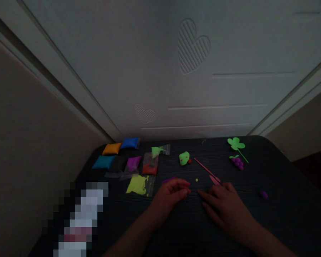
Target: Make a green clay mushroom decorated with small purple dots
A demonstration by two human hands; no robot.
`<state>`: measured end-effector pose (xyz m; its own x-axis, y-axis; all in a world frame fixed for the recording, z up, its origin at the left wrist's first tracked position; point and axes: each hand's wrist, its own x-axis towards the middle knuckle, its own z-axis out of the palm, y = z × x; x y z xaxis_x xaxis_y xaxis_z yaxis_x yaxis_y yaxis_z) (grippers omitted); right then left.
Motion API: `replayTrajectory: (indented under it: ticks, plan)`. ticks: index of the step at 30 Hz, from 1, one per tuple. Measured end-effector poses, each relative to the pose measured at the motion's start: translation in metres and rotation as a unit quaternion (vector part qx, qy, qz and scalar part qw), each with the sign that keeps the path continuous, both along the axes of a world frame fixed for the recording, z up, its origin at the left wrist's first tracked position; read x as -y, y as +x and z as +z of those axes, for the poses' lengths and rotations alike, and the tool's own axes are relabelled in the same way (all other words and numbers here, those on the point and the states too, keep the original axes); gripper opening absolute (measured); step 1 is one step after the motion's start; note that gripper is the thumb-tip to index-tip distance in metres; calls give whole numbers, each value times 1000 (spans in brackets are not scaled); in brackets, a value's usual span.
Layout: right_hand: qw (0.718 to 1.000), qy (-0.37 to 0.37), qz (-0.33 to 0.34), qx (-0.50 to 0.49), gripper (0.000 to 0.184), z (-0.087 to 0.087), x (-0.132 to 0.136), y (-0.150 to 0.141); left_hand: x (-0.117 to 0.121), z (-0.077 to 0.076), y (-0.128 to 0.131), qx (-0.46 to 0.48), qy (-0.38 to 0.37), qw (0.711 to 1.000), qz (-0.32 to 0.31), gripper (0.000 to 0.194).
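Note:
My left hand [172, 194] rests at the middle of the dark table, its fingers loosely curved and a gap showing between them and the thumb. No object is visible in it. Part of a purple tool [169, 180] shows behind its knuckles. My right hand [224, 201] lies with fingers stretched over the tabletop, empty as far as I see. Just beyond its index fingertip sits a tiny yellow clay ball [196, 180]. A pink modelling tool [207, 170] and a flat pink piece [214, 180] lie beyond its knuckles, partly covered by the hand.
Several clay packets, including a yellow one [137, 185] and a red one [150, 167], lie left. A green clay tree shape [184, 158] stands mid-table. At right are a green clover [235, 144], purple grapes [238, 163] and a purple lump [263, 194]. A white panel [155, 71] rises behind.

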<state>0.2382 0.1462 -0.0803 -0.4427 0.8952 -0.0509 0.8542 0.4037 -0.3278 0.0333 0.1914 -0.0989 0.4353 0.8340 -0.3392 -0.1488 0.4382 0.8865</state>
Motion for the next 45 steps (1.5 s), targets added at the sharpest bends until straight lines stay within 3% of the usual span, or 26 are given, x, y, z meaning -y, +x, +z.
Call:
replayTrajectory:
  ticks: [8,14,22,29,37,45]
  plan:
    - [999,-12,45,-14,35,2,1,-3,0,-2,0,2,11,1000,7,19]
    - [1000,-1,13,-12,34,-2,0,-2,0,0,0,-7,1,1000,1,20]
    - [999,-10,51,-7,33,0,2,-2,2,2,0,-2,4,1000,13,20]
    - [1000,22,11,-14,33,-2,-1,-2,1,4,1,-2,3,1000,13,21]
    - [998,2,54,-18,33,2,2,-3,2,4,2,0,-4,1000,14,20]
    - [1000,8,23,-16,35,-2,0,-1,1,4,1,5,-6,1000,5,20]
